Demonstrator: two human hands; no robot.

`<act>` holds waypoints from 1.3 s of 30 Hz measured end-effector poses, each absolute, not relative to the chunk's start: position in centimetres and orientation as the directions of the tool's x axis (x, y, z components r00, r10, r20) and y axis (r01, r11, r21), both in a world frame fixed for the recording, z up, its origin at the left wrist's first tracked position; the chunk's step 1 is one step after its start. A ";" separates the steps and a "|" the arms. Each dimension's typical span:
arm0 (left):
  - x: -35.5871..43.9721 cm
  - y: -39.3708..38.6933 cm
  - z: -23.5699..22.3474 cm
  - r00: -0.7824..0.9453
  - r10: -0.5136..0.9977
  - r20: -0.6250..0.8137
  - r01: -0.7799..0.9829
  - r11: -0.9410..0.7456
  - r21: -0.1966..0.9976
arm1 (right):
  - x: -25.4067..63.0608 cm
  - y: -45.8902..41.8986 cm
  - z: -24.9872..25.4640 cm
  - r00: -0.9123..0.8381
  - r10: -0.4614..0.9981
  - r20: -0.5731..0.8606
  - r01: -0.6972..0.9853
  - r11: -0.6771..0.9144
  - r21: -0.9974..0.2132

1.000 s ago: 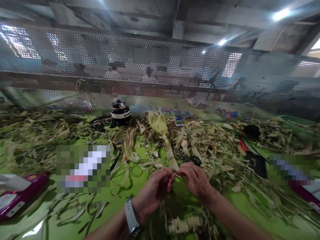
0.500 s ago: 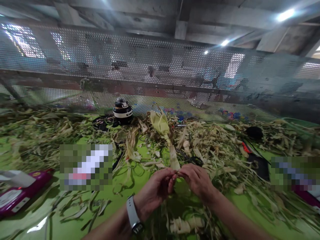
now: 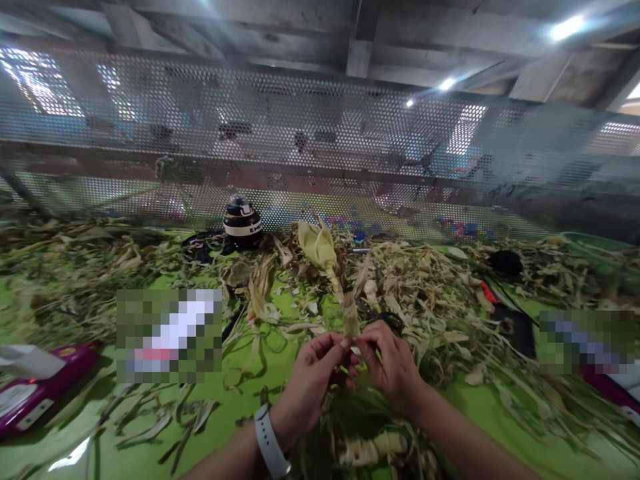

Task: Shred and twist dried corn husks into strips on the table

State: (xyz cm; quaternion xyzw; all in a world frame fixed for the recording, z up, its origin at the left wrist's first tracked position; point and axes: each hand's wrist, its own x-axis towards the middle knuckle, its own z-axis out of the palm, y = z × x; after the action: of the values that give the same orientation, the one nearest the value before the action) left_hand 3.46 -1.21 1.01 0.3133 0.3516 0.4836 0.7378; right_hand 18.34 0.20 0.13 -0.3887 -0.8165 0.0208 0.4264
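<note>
My left hand (image 3: pixel 317 370), with a watch strap (image 3: pixel 271 441) on its wrist, pinches the lower end of a pale dried leaf strip (image 3: pixel 351 317). At the same end my right hand (image 3: pixel 390 363) pinches too, its fingertips nearly touching the left ones. The strip stands up above the fingers. Just behind it a pale green flower-like piece (image 3: pixel 318 245) of folded leaves leans on the heap, its wrapped stem pointing toward my hands. Below my hands lies a bundle of rolled pale husk (image 3: pixel 373 450). My fingertips partly hide the strip's end.
Dried leaf scraps (image 3: pixel 425 287) cover much of the green table (image 3: pixel 240 407). A black bottle (image 3: pixel 243 223) stands at the back before a perforated metal screen (image 3: pixel 320 133). Purple devices (image 3: pixel 45 387) lie at both sides. A dark pouch (image 3: pixel 513 327) is at right. People sit behind the screen.
Both hands have turned slightly, the left rolling so the watch face is out of sight. The leaf strip between them now stands shorter and has shifted a little right.
</note>
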 end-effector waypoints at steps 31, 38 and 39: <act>2.3 0.0 0.9 0.298 0.951 -0.077 -0.289 0.166 0.943 | 18.8 0.5 1.8 -0.417 0.902 0.108 0.256 0.231 -0.939; 1.9 0.4 1.0 0.360 0.920 -0.154 -0.311 0.274 0.910 | 18.8 0.5 1.7 -0.418 0.885 0.202 0.367 0.369 -0.854; 1.9 0.5 1.0 0.362 0.920 -0.150 -0.315 0.272 0.909 | 18.8 0.5 1.7 -0.429 0.873 0.232 0.396 0.412 -0.821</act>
State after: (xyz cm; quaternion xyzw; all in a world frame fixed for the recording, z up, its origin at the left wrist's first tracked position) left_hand 1.87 0.46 0.96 0.4188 0.3611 0.4344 0.7110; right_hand 18.83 0.53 1.65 -0.4126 -0.7686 0.3515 0.3396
